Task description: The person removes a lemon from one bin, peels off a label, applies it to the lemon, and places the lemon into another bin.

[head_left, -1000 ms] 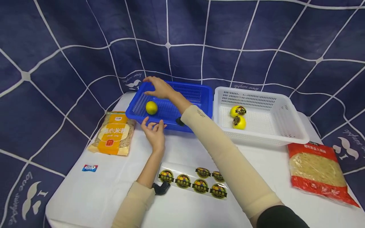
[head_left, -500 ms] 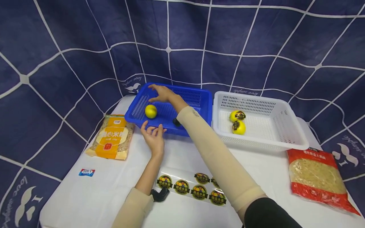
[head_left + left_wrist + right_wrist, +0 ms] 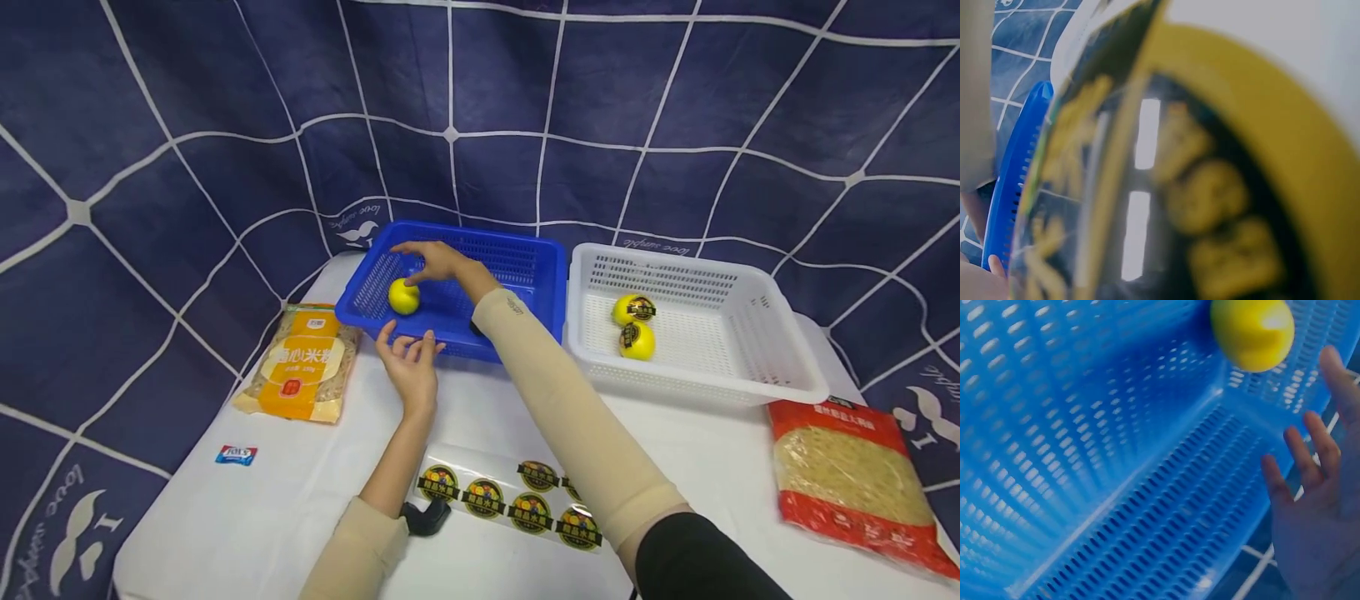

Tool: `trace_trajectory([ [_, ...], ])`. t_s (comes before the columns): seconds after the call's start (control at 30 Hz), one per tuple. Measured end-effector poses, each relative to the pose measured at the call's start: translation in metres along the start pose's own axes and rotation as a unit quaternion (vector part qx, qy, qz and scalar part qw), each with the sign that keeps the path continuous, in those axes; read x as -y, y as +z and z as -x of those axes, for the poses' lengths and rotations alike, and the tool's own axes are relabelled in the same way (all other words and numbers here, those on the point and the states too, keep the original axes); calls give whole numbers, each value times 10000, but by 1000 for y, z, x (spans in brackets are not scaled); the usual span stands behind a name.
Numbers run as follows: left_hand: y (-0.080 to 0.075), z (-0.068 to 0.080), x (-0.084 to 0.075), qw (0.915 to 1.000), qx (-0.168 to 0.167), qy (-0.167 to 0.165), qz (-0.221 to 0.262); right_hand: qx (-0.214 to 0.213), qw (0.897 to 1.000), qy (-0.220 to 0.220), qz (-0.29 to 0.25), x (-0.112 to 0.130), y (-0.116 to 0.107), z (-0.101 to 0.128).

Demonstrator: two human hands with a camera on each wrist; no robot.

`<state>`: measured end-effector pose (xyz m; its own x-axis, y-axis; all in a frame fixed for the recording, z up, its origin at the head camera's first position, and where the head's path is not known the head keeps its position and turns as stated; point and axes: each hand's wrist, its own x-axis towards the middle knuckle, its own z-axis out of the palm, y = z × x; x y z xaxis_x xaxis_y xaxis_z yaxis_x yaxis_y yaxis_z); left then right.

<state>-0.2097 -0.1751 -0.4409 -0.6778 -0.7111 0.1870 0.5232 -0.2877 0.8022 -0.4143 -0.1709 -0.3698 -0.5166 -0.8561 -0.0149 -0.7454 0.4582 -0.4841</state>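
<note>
A plain yellow lemon (image 3: 403, 296) lies in the blue basket (image 3: 517, 252) at its left side; the right wrist view shows the lemon (image 3: 1252, 332) near a basket corner. My right hand (image 3: 433, 259) reaches into the basket with fingers spread, just beside the lemon, holding nothing. My left hand (image 3: 408, 360) rests on the white table against the basket's front rim (image 3: 390, 329), fingers relaxed. Two stickered lemons (image 3: 634, 325) sit in the white basket (image 3: 780, 367). A sticker sheet (image 3: 510, 502) lies under my right forearm; the left wrist view is filled by a blurred sticker (image 3: 1210, 187).
A yellow packet of rice noodles (image 3: 300, 371) lies left of the blue basket. A red noodle packet (image 3: 847, 467) lies at the right. A small blue-and-white sachet (image 3: 236, 454) sits near the table's left edge. A dark blue patterned cloth hangs behind.
My right hand has dropped from the blue basket's far left rim down into the basket, close beside the lemon. The left hand has stayed at the front rim.
</note>
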Motion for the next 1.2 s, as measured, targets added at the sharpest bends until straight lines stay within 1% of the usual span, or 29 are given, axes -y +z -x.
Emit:
trace_trajectory([
  [0.13,-1,0,0,10000,40,-68,-60,100,9977,-39,-663,-11,11,0],
  [0.27,-1,0,0,9999,86,-42,-66,311,9944,-154,-996,-15,15,-3],
  [0.47,0,0,2,9999,94,-84,41,612,9941,-376,-814,-12,15,-4],
  [0.6,-1,0,2,9998,132,-89,92,826,9943,-378,-549,-10,15,-5],
  [0.7,-2,-1,1,9998,155,-53,99,937,9939,-368,-459,-11,16,-7],
  [0.8,-1,-1,2,9998,172,-22,92,988,9928,-372,-557,-17,17,-7],
  [1.0,0,-1,1,9998,133,-5,135,1164,9876,-542,-901,-28,19,-7],
  [1.13,1,0,0,9998,121,-46,121,1207,9863,-593,-960,-27,18,-5],
  [1.2,1,0,0,9999,87,-53,100,1264,9850,-713,-930,-24,18,-6],
])
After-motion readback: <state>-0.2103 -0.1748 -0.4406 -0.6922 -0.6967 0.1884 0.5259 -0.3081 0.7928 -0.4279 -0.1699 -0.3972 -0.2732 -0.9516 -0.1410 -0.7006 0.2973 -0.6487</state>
